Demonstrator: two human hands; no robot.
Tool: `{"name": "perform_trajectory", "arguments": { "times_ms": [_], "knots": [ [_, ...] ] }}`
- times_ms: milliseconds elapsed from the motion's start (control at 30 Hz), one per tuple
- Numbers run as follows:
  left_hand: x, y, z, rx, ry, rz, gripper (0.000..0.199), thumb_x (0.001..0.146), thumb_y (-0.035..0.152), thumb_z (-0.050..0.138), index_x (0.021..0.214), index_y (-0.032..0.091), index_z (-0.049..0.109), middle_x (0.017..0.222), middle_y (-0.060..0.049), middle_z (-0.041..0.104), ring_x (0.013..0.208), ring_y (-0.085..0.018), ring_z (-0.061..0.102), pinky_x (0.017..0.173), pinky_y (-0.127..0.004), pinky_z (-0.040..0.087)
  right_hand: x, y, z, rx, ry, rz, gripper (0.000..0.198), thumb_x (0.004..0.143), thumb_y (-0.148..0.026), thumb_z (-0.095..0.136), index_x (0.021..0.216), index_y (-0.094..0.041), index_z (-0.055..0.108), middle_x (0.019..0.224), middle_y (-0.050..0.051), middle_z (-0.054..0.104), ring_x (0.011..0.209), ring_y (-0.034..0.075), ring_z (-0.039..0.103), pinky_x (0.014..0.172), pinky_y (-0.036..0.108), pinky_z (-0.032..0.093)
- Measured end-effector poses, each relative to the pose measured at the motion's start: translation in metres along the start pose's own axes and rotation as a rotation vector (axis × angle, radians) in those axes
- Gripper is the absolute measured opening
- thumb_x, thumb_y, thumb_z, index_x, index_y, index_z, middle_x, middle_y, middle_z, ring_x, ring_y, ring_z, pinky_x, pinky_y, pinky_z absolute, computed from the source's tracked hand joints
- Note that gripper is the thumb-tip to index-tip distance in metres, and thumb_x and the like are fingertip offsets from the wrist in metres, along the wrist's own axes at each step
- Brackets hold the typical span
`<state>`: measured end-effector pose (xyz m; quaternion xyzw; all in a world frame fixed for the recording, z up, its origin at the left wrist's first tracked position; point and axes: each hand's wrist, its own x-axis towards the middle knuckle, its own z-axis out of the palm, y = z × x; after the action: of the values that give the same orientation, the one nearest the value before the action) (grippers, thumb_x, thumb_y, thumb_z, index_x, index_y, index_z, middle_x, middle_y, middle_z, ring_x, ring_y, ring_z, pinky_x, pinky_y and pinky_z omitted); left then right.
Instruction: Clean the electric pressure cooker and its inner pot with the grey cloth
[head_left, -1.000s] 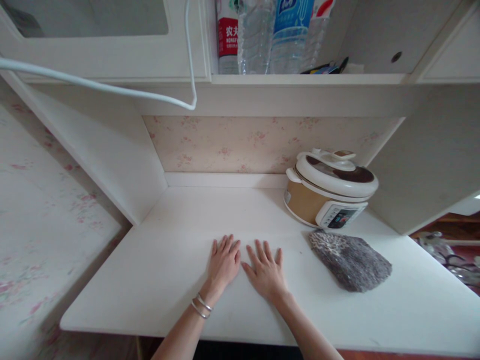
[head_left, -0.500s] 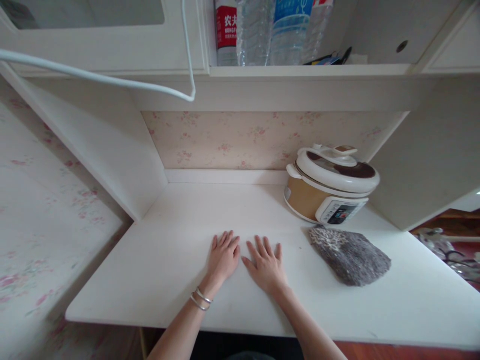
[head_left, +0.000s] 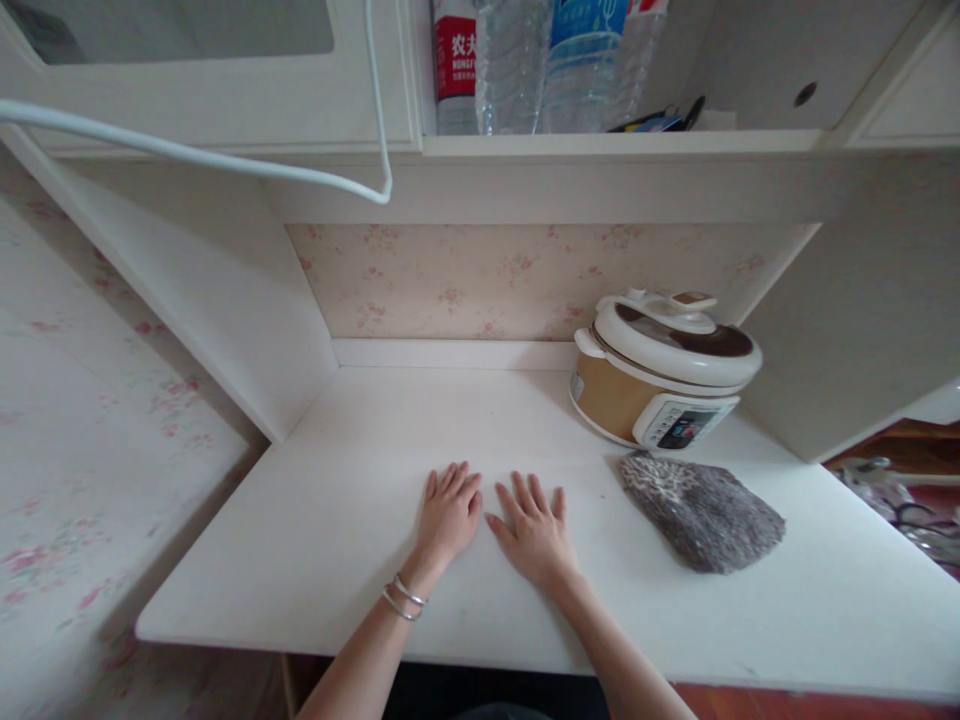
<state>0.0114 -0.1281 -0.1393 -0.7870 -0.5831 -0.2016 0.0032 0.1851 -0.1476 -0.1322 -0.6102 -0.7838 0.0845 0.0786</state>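
Observation:
My left hand [head_left: 448, 512] lies palm down on the white desktop [head_left: 337, 540], fingers stretched out and nothing in them. Two silver bangles [head_left: 405, 598] circle that wrist. Just to its right, my right hand [head_left: 536, 535] rests flat with its fingers spread, also holding nothing. A small gap separates the two thumbs. Right of my right hand, and apart from it, lies a folded grey fuzzy cloth [head_left: 705, 515] with a paler patch at its upper left. Behind the cloth stands an electric cooker [head_left: 637, 390], tan and white, with its lid on and a control panel in front.
Overhead, a shelf [head_left: 600, 143] holds several plastic bottles [head_left: 581, 70]. A white cable [head_left: 225, 160] hangs across the upper left. Side panels close in the desk at left [head_left: 217, 300] and right [head_left: 840, 310]. Clutter [head_left: 900, 510] shows beyond the right edge.

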Motion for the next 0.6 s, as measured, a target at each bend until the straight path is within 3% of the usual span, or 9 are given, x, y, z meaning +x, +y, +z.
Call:
{"name": "perform_trajectory", "arguments": {
  "times_ms": [367, 600],
  "knots": [
    [0.0000, -0.0007, 0.0010, -0.044, 0.022, -0.005, 0.035, 0.094, 0.026, 0.044, 0.125, 0.028, 0.060, 0.141, -0.007, 0.052, 0.131, -0.027, 0.045, 0.112, -0.055, 0.027, 0.0001, -0.0005, -0.0014, 0.006, -0.005, -0.002, 0.064, 0.093, -0.064, 0.023, 0.146, -0.031, 0.037, 0.156, 0.005, 0.025, 0.144, 0.034, 0.015, 0.110, 0.065, 0.000],
    [-0.0003, -0.0012, 0.0014, -0.018, 0.011, 0.001, 0.035, 0.093, 0.025, 0.044, 0.125, 0.029, 0.059, 0.141, -0.006, 0.052, 0.132, -0.027, 0.045, 0.111, -0.055, 0.028, -0.0002, 0.0010, -0.0019, 0.044, -0.012, 0.007, 0.073, 0.092, -0.066, 0.019, 0.148, -0.022, 0.032, 0.153, 0.005, 0.029, 0.145, 0.031, 0.013, 0.112, 0.062, -0.003]
  ]
}}
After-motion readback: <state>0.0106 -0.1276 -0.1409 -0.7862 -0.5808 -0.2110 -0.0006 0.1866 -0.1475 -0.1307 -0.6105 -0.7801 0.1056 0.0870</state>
